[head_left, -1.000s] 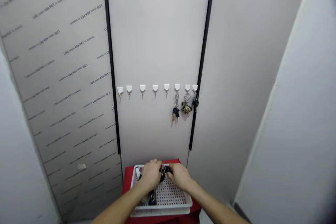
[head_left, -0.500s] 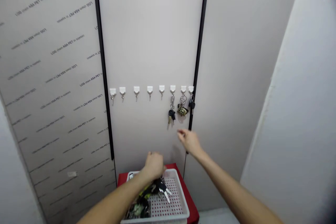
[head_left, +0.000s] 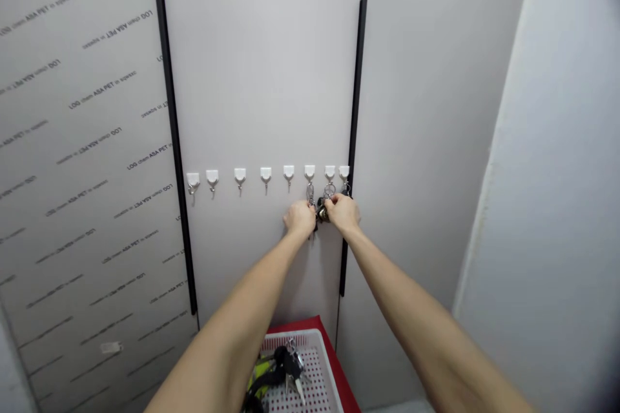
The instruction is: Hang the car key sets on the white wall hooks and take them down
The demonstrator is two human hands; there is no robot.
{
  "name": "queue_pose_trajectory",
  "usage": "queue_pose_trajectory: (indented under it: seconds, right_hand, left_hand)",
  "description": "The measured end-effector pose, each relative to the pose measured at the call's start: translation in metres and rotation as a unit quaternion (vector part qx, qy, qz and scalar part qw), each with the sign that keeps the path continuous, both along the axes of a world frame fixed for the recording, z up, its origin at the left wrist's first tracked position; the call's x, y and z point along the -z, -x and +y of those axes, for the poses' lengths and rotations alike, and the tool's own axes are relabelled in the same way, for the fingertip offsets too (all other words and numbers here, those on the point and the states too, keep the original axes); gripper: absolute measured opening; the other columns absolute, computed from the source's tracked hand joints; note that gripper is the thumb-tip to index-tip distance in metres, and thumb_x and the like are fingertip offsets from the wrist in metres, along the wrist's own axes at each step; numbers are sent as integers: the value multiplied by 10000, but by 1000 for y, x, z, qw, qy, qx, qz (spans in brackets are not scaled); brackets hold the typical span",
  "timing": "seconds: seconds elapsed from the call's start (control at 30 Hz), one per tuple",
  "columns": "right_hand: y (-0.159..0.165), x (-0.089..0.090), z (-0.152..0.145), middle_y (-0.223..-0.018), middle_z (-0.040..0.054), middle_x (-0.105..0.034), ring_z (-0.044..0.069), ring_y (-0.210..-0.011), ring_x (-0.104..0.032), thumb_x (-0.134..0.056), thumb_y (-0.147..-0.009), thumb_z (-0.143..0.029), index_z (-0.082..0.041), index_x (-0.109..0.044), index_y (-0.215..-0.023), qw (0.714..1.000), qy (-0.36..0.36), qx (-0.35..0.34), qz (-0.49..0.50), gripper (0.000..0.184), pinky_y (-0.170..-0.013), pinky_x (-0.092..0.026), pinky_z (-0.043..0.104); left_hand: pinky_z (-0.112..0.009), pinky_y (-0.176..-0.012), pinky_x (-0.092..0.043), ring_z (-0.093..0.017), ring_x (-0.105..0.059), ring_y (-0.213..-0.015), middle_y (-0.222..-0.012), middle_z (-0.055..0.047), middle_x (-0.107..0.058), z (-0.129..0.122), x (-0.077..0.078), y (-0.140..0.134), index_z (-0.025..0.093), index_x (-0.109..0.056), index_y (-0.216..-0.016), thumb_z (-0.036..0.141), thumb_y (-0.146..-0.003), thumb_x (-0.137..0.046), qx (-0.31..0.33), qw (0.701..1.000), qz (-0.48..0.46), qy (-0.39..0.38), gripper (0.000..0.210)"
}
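My left hand (head_left: 300, 218) is at the bunch of keys (head_left: 310, 193) on the third hook from the right, fingers closed against it; part of the bunch is hidden. Just right of it, my right hand (head_left: 343, 211) pinches the bronze-coloured keychain (head_left: 323, 211), whose ring (head_left: 330, 190) still hangs on the second hook from the right. Behind my right hand, another set of keys (head_left: 347, 192) on the rightmost hook is mostly covered. The row of white adhesive hooks (head_left: 266, 174) runs across the pale door panel; those to the left carry nothing.
Below, a white perforated basket (head_left: 325, 352) holds several keys (head_left: 293, 364) and a yellow-green item (head_left: 262, 374). It stands on a red surface (head_left: 339, 371). Long black handles (head_left: 175, 142) edge the panel, and a white wall (head_left: 547, 206) rises on the right.
My left hand has risen from the basket to the hanging keys. My right hand has moved up onto the bronze keychain. The view has shifted slightly.
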State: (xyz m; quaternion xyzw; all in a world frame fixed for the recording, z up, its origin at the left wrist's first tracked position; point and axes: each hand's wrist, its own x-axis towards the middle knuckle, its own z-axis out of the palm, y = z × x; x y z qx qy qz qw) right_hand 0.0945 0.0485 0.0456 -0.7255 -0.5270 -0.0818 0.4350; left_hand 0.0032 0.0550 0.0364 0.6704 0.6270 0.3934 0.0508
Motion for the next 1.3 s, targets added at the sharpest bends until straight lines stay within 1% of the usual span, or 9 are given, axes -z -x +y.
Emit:
queue_pose_trajectory:
  seconds: [0.2,0.43,0.53,0.6,0.73,0.93,1.03,1.17,1.3]
  right_hand:
    - [-8,-11,-3,-664,28,-569,137,-621,-484,-365,-626,-339,-197,-559,-694,998,-62,-11,16,250,-499,-306,212]
    - [-10,-48,-14,-633,8,-558,108,-584,-466,-363,-617,-307,-181,-549,-664,983,-171,-61,10,229,-517,-312,203]
    - [-6,-55,-22,-589,0,-543,92,-544,-453,-372,-606,-294,-166,-542,-626,978,-175,-112,-3,214,-511,-318,195]
    - [-2,-49,-30,-570,-6,-535,84,-526,-447,-372,-603,-278,-162,-538,-614,975,-163,-152,-13,202,-503,-318,189]
    - [8,-7,-47,-551,-8,-534,75,-498,-444,-373,-603,-249,-157,-535,-618,972,-86,-219,-28,187,-478,-309,177]
    - [30,106,-74,-559,11,-559,79,-508,-452,-361,-612,-184,-154,-544,-615,957,100,-256,-87,185,-483,-288,176]
    - [42,151,-88,-604,31,-579,96,-544,-477,-347,-626,-182,-159,-550,-632,944,178,-253,-115,205,-488,-280,187]
    - [51,184,-103,-657,46,-593,115,-599,-508,-340,-626,-167,-165,-556,-665,925,230,-267,-143,219,-511,-288,196]
    - [53,200,-111,-707,41,-601,132,-657,-523,-351,-604,-156,-179,-565,-689,915,238,-283,-158,231,-535,-306,197]
  left_hand:
    - [-219,-552,-353,-136,-515,-704,-778,-12,-597,-8,-23,2,266,-576,-747,374,-653,-364,41,996,-71,-45,255]
    - [-193,-573,-350,-105,-503,-670,-761,-15,-598,-15,-65,7,228,-586,-751,351,-656,-376,63,986,-110,-110,261]
    - [-185,-574,-349,-98,-499,-665,-752,-13,-599,-18,-70,13,221,-588,-762,349,-654,-382,78,982,-115,-127,265]
    - [-180,-577,-348,-94,-497,-665,-740,-8,-598,-22,-64,19,213,-589,-761,346,-651,-388,95,981,-107,-133,265]
    - [-168,-550,-343,-84,-493,-618,-674,-2,-595,-38,-25,35,180,-597,-713,314,-652,-388,153,983,-49,-89,256]
    - [-182,-557,-331,-93,-480,-625,-682,-16,-584,-70,79,60,164,-593,-698,267,-670,-360,202,973,101,42,257]
    - [-206,-600,-333,-115,-472,-695,-733,-26,-572,-86,121,71,182,-586,-709,265,-688,-338,201,961,177,69,262]
    - [-233,-645,-333,-132,-457,-743,-758,-35,-554,-101,156,81,197,-573,-724,257,-706,-312,212,942,247,85,269]
    - [-240,-665,-330,-128,-452,-737,-771,-23,-550,-111,172,85,211,-565,-732,248,-704,-322,237,932,256,96,248]
